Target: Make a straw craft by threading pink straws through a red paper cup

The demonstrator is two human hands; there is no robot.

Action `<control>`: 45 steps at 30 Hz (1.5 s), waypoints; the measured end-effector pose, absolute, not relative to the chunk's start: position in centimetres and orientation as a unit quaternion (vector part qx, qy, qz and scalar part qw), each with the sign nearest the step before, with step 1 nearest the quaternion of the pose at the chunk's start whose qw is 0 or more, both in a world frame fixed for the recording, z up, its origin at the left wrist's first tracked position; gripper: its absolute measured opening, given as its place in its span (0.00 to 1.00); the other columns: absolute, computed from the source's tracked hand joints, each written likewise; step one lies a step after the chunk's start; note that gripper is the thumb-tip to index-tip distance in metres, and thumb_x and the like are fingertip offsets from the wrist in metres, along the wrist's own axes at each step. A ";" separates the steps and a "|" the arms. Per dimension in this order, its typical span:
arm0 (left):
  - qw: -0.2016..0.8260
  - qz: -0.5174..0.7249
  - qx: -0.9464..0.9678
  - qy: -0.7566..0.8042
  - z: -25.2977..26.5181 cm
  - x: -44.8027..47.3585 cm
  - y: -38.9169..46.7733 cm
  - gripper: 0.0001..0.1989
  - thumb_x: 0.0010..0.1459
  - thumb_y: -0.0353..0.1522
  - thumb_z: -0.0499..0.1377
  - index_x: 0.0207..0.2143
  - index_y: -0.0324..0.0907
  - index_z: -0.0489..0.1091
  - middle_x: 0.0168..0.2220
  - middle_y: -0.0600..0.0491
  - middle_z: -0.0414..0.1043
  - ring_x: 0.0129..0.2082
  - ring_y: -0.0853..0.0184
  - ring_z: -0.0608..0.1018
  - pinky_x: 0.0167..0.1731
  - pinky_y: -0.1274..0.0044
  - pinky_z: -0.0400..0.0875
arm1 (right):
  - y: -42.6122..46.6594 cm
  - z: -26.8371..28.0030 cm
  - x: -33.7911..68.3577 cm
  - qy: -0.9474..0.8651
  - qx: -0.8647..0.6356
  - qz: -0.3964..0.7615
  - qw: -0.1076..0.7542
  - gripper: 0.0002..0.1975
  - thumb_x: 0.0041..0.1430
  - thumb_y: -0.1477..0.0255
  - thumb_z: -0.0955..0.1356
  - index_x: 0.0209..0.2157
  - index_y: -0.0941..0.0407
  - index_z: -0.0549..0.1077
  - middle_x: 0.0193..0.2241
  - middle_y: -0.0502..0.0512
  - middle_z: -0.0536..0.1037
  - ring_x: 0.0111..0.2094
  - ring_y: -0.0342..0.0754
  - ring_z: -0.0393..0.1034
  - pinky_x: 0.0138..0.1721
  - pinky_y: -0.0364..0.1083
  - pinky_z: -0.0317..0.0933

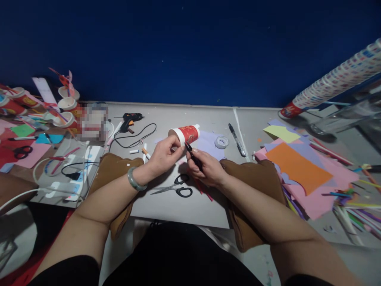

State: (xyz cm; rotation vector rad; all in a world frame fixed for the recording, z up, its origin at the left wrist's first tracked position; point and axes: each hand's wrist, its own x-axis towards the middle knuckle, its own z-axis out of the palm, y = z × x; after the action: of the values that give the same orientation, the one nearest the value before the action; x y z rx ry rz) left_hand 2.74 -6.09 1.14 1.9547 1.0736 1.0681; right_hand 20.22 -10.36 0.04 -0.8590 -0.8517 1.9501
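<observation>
A red paper cup (190, 133) with a white rim lies on its side, its mouth facing left. My left hand (166, 154), with a bangle at the wrist, pinches the near side of the rim between thumb and fingers. My right hand (206, 167) is closed around a slim black tool (195, 157); its tip points at the cup beside my left fingertips, and its kind is unclear. Just below my hands lie scissors (175, 188) with black handles, blades to the left. Lilac paper (208, 145) lies behind, with a tape roll (222, 142) on it.
A black glue gun (131, 120) with its cord lies back left, near a power strip (83, 174). A black marker (237, 140) is at right. Coloured paper (297, 163) covers the right side, below a long cup stack (333, 85). Brown pads (253, 186) flank my forearms.
</observation>
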 end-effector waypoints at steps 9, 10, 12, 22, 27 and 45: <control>0.314 0.424 0.759 0.381 1.3 2.6 -6.0 0.10 0.59 0.31 0.60 0.26 0.41 0.63 0.22 0.58 0.67 0.21 0.75 0.66 0.21 0.82 0.58 | -10.3 0.0 20.3 -0.335 -0.333 0.785 0.401 0.17 0.64 0.55 0.67 0.35 0.55 0.66 0.13 0.39 0.62 0.11 0.34 0.43 0.13 0.35 0.40; 0.312 0.424 0.762 0.377 1.3 2.6 -6.0 0.10 0.59 0.31 0.59 0.26 0.41 0.63 0.22 0.58 0.66 0.21 0.76 0.66 0.21 0.82 0.58 | -10.3 0.0 20.3 -0.338 -0.336 0.782 0.403 0.17 0.64 0.55 0.67 0.35 0.55 0.66 0.13 0.39 0.63 0.11 0.34 0.43 0.13 0.35 0.40; 0.308 0.419 0.769 0.372 1.3 2.5 -5.9 0.10 0.60 0.31 0.59 0.26 0.41 0.62 0.22 0.59 0.66 0.21 0.76 0.65 0.21 0.82 0.58 | -10.3 0.0 20.3 -0.340 -0.338 0.778 0.406 0.17 0.64 0.55 0.67 0.35 0.55 0.66 0.13 0.40 0.63 0.11 0.34 0.43 0.13 0.35 0.41; 0.304 0.424 0.778 0.350 1.6 2.5 -5.9 0.11 0.60 0.30 0.60 0.26 0.40 0.62 0.21 0.59 0.65 0.20 0.77 0.64 0.20 0.83 0.57 | -10.4 0.4 20.5 -0.310 -0.313 0.809 0.390 0.16 0.64 0.56 0.68 0.35 0.55 0.66 0.12 0.39 0.62 0.10 0.34 0.41 0.12 0.34 0.39; 0.329 0.416 0.771 0.352 1.6 2.4 -5.9 0.10 0.60 0.33 0.60 0.27 0.41 0.63 0.22 0.58 0.66 0.21 0.76 0.65 0.21 0.83 0.59 | -10.4 0.4 20.4 -0.311 -0.333 0.799 0.392 0.17 0.63 0.56 0.69 0.34 0.55 0.65 0.12 0.38 0.62 0.11 0.35 0.41 0.12 0.35 0.39; 0.405 0.415 0.718 0.386 1.5 2.8 -6.4 0.12 0.61 0.36 0.61 0.27 0.41 0.63 0.23 0.56 0.69 0.22 0.74 0.69 0.22 0.82 0.63 | -10.8 0.5 20.2 -0.321 -0.332 0.786 0.409 0.19 0.62 0.54 0.70 0.32 0.54 0.64 0.11 0.38 0.60 0.10 0.34 0.41 0.12 0.35 0.39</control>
State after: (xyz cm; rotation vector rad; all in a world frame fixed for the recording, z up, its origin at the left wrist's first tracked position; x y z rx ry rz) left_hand 2.80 -6.37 1.52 1.8117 0.9748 1.0468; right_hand 20.18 -10.83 0.49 -0.8371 -0.8097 1.9808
